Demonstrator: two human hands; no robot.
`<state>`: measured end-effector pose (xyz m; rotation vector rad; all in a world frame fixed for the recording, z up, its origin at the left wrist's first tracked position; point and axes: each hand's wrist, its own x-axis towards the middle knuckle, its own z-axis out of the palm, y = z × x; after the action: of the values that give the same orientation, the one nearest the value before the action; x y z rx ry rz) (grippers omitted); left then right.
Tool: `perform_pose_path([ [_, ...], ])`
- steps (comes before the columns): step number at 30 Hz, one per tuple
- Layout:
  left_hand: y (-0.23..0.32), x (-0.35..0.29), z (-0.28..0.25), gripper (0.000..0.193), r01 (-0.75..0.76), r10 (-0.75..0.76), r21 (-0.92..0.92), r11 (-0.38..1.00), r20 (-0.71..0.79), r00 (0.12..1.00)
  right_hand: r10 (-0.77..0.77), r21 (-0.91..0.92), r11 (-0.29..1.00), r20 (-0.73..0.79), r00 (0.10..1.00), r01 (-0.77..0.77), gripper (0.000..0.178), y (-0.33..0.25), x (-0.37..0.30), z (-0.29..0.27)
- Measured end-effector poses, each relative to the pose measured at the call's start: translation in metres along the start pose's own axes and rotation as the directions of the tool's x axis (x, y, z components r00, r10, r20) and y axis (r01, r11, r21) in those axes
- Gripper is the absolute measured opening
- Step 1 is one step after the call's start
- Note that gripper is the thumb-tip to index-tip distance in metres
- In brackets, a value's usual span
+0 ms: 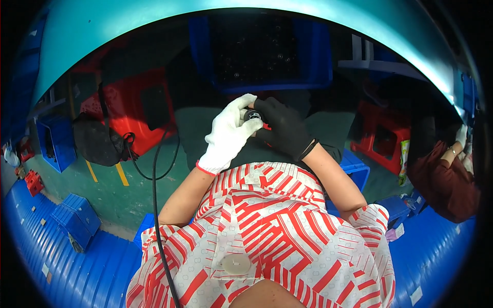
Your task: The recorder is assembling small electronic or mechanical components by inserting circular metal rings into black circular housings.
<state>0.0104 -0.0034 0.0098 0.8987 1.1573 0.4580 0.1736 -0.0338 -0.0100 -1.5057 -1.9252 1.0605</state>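
My left hand (229,134) wears a white glove with a red cuff. My right hand (284,127) wears a black glove. Both hands meet in front of my chest and close around a small dark round part (252,114) with a red bit showing at its lower right. The white fingers wrap its left side and top; the black fingers hold its right side. Most of the part is hidden by the fingers. My red-and-white patterned shirt (267,226) fills the lower middle of the view.
A blue crate (267,51) sits ahead under a teal table edge (154,20). A red stool (133,110) and black bag (97,138) are at left, with a black cable (154,195) hanging down. Small blue bins (77,218) lie lower left. Another person in dark red (447,179) sits at right.
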Motion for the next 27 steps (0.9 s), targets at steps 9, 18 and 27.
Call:
perform_pose_path([
  [9,-0.004,0.006,-0.002,0.049,0.090,-0.093,0.053,0.995,0.054,0.994,-0.191,-0.075,0.979,-0.018,0.981,0.189,0.042,0.013,-0.003,0.000],
  [18,0.004,0.003,-0.007,0.054,0.041,-0.049,0.116,0.992,0.066,0.997,-0.008,0.228,0.974,0.016,1.000,0.005,0.042,0.008,-0.003,-0.003],
  [27,-0.003,-0.001,-0.007,0.051,0.049,-0.037,-0.177,0.983,0.073,0.997,0.011,0.121,0.993,-0.089,0.996,-0.001,0.038,0.008,-0.010,0.001],
])
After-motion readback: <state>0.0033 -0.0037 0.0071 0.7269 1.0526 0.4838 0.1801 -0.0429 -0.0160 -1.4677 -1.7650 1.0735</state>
